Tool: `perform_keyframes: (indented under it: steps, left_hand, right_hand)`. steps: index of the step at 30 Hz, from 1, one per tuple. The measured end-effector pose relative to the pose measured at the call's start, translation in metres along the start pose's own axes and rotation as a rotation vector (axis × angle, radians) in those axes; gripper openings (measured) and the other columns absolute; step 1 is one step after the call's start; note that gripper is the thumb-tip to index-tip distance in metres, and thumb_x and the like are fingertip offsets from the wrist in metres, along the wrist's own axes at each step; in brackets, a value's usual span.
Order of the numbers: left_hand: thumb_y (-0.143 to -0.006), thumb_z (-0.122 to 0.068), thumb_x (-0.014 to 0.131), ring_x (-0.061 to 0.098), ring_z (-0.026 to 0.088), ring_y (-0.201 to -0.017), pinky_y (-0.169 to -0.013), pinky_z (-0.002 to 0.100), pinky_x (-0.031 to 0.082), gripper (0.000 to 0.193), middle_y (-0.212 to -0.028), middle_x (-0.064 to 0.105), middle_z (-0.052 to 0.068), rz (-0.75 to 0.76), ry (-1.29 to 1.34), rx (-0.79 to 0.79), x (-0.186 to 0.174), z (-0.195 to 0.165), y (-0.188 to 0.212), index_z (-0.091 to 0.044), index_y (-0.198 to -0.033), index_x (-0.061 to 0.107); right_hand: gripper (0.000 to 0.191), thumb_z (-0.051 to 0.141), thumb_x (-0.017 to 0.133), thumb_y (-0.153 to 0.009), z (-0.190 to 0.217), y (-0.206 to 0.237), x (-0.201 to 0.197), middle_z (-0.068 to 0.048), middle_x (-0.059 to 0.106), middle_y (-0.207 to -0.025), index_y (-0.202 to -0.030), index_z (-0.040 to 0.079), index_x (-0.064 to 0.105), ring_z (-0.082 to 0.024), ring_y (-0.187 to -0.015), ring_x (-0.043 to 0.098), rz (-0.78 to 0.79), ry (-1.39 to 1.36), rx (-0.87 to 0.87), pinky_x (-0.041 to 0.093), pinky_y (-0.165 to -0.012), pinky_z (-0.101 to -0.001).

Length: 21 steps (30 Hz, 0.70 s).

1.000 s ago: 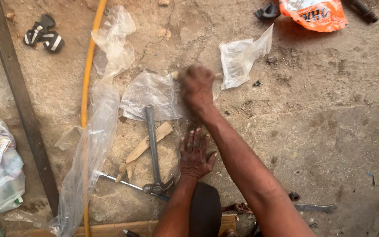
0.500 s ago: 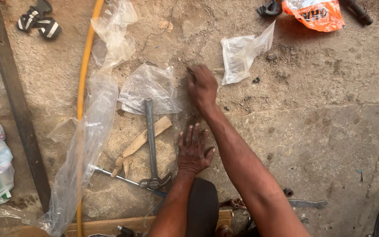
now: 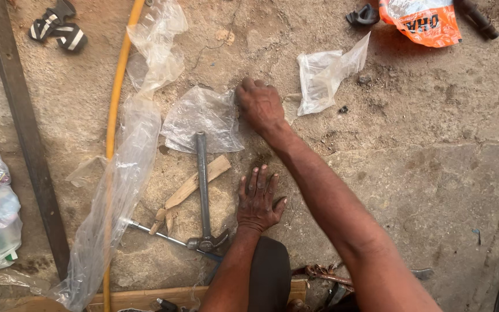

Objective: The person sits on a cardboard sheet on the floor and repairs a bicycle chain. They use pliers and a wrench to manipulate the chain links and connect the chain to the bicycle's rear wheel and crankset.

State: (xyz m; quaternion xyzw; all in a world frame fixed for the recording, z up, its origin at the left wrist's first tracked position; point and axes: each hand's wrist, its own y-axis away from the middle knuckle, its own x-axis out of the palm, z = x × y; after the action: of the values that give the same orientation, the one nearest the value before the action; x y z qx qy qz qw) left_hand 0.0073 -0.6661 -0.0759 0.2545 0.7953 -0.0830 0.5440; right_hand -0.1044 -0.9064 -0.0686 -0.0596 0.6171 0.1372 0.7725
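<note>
The clear plastic bag (image 3: pixel 203 118) lies flat and crumpled on the concrete floor (image 3: pixel 423 190), above the claw hammer (image 3: pixel 203 190). The bag appears empty. The right hand (image 3: pixel 260 105) rests at the bag's right edge with fingers curled under; whether they pinch the plastic cannot be determined. The left hand (image 3: pixel 257 199) lies flat on the floor, fingers spread, holding nothing, just right of the hammer's handle. A wood sliver (image 3: pixel 192 186) lies under the handle. A second clear bag (image 3: pixel 327 78), contents not discernible, lies right of the right hand. A long plastic sleeve (image 3: pixel 128 173) overlaps a yellow hose (image 3: pixel 116 98). An orange packet (image 3: pixel 423 20) lies at the top right.
</note>
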Motion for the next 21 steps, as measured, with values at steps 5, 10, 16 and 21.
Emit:
perform_keyframes:
  steps: [5,10,16,21]
  left_hand:
    - [-0.098,-0.062,0.051,0.007,0.030,-0.160,-0.129,0.054,0.003,0.089,-0.172,0.004,0.014,0.005,-0.009,-0.001,0.003,0.000,0.002,-0.020,-0.165,0.010]
    - [-0.098,-0.061,0.050,0.008,0.030,-0.160,-0.129,0.055,0.004,0.087,-0.172,0.005,0.014,-0.009,0.005,0.002,0.006,0.001,0.004,-0.020,-0.165,0.012]
    - [-0.098,-0.061,0.051,0.011,0.031,-0.159,-0.127,0.057,0.005,0.084,-0.171,0.011,0.015,0.014,0.002,-0.015,0.006,0.001,0.003,-0.018,-0.163,0.022]
    - [-0.096,-0.059,0.057,0.015,0.031,-0.159,-0.128,0.057,0.007,0.082,-0.171,0.016,0.015,-0.034,0.020,-0.010,0.003,-0.001,0.004,-0.017,-0.161,0.032]
  right_hand:
    - [0.026,-0.006,0.047,-0.104,-0.018,0.014,-0.001,-0.009,0.060,-0.079,-0.090,0.004,0.067,-0.015,-0.067,0.059,0.524,-0.224,0.492,0.055,-0.052,-0.0305]
    - [0.012,0.004,0.060,-0.102,-0.004,0.052,0.011,-0.003,0.057,-0.076,-0.094,0.007,0.070,-0.014,-0.064,0.054,-0.323,-0.335,0.358,0.046,-0.049,-0.0288]
    - [0.005,0.010,0.065,-0.102,0.012,0.057,0.024,-0.001,0.059,-0.079,-0.100,0.010,0.070,-0.012,-0.067,0.057,-0.446,-0.353,0.390,0.049,-0.051,-0.0280]
    - [0.009,0.011,0.068,-0.098,0.002,0.035,0.014,-0.001,0.066,-0.081,-0.105,0.010,0.074,-0.010,-0.057,0.056,-0.307,-0.305,0.403,0.049,-0.044,-0.0284]
